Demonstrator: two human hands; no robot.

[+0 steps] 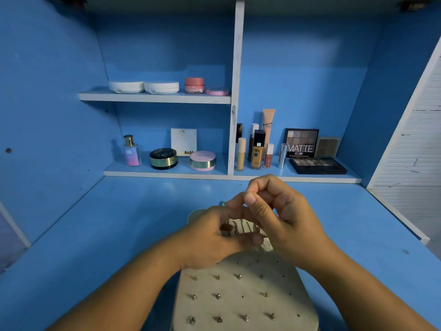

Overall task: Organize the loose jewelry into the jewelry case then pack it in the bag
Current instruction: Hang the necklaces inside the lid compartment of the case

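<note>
Over the far half of the open beige fabric jewelry case [245, 297], which lies on the blue desk [119, 235], the left hand [210, 237] curls its fingers round a thin gold chain [241, 229]. The right hand [284, 218] pinches thumb to forefinger just above, seemingly on the chain's end, though that is too small to confirm. Small metal stud earrings [218, 296] sit on the case's near panel. The likely risk is that the slack chain knots or slips from so fine a pinch
</note>
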